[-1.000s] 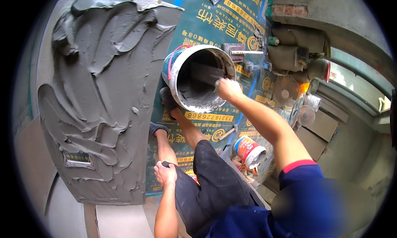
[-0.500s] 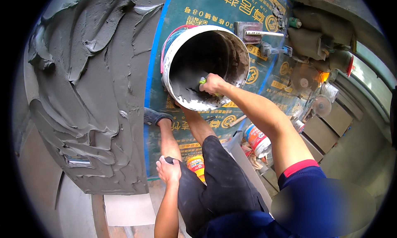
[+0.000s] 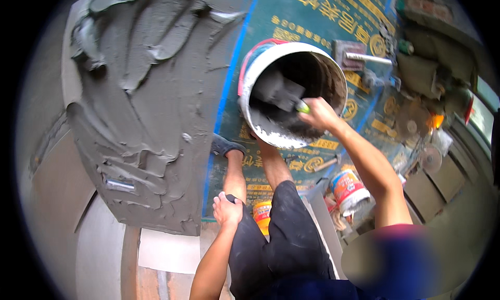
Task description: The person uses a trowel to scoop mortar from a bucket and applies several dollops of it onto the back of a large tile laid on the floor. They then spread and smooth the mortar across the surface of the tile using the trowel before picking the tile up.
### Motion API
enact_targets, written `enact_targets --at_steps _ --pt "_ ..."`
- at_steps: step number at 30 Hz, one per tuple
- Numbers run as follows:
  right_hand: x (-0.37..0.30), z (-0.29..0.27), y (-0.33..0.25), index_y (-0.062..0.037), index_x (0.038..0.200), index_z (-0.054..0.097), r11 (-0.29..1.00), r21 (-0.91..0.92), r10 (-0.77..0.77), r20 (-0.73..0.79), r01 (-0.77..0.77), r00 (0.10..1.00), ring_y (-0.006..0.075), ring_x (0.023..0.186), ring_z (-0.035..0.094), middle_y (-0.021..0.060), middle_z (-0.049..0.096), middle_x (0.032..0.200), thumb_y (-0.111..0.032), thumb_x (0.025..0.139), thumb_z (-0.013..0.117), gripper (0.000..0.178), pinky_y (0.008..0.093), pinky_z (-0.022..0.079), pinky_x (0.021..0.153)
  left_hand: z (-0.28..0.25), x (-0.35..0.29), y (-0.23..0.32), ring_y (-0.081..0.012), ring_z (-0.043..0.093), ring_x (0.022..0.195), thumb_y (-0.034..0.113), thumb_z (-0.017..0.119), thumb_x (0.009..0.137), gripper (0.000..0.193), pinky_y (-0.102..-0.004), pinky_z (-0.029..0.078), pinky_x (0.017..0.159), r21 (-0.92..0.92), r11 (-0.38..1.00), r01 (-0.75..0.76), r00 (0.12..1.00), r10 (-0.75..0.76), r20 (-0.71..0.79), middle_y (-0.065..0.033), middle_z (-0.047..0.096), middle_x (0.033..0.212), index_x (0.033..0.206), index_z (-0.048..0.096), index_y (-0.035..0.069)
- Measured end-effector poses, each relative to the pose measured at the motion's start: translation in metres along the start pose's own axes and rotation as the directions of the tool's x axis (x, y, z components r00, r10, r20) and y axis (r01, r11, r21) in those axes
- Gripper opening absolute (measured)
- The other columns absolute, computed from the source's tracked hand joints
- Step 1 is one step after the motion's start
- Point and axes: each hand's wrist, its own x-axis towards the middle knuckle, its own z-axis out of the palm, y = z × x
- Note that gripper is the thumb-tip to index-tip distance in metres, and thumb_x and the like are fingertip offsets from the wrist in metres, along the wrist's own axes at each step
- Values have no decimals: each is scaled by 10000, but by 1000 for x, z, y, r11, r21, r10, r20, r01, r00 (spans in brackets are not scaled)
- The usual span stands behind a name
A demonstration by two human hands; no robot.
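Note:
My right hand point(image 3: 319, 115) is closed round the green handle of a trowel point(image 3: 286, 96). Its blade, carrying wet grey mortar, is inside a large white bucket point(image 3: 250, 112), above the dark mix at the bottom. My left hand point(image 3: 227, 211) rests on my knee, fingers spread over the black trouser cloth and holding nothing that I can see. To the left lies a big slab point(image 3: 156, 123) covered in ridged grey mortar. A pinkish-red handle point(image 3: 242, 76) hangs at the bucket's left rim.
Green printed sheeting point(image 3: 281, 29) with blue edging covers the floor. Right of the bucket lie a notched trowel point(image 3: 350, 56) and a blue-grey tool point(image 3: 380, 80). Nearer are a red-and-white tub point(image 3: 350, 193) and a yellow tub point(image 3: 262, 216). Stacked boards point(image 3: 427, 193) stand far right.
My right hand has lifted the trowel inside the bucket, so its mortar-laden blade now shows. The whole view has shifted, with the bucket farther right. My left hand stays on my knee.

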Motion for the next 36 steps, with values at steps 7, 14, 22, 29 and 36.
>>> enact_targets --at_steps 7,14,22,29,36 --pt "-111 -9 -48 -18 962 627 987 153 5 -280 39 960 412 735 623 225 632 783 -196 757 660 274 405 506 676 -12 -4 -10 -349 496 1185 293 619 784 545 -458 420 981 -93 995 -26 1000 27 6 -177 520 1228 1255 486 53" --pt "-173 -38 -171 -23 976 582 998 -12 -57 -419 57 906 382 708 626 190 615 758 -152 781 628 239 399 502 646 -13 -6 -32 -346 495 1196 300 612 805 536 -444 422 983 -217 976 -7 999 14 33 -185 523 1239 1260 481 47" --pt "-17 -17 -267 -35 1019 535 945 -261 -295 -420 197 859 466 852 602 281 625 843 -276 813 667 343 503 480 722 -8 -1 -55 -353 513 1168 299 600 812 524 -447 427 978 -385 922 -35 999 21 -40 -188 526 1228 1242 480 23" --pt "-55 -12 -293 -10 938 543 928 -58 -357 -418 368 835 222 593 578 109 584 688 -180 814 586 214 332 462 557 -5 1 -71 -357 487 1190 292 595 801 512 -455 415 984 -484 875 -13 1000 22 14 -186 519 1236 1216 483 15" --pt "9 26 -342 -126 881 486 319 924 313 107 -211 944 96 466 420 -18 449 645 -619 900 492 494 253 381 440 5 1 -84 -351 458 1224 275 572 796 543 -450 386 1017 -562 827 -3 998 37 50 -195 498 1279 1261 472 12"
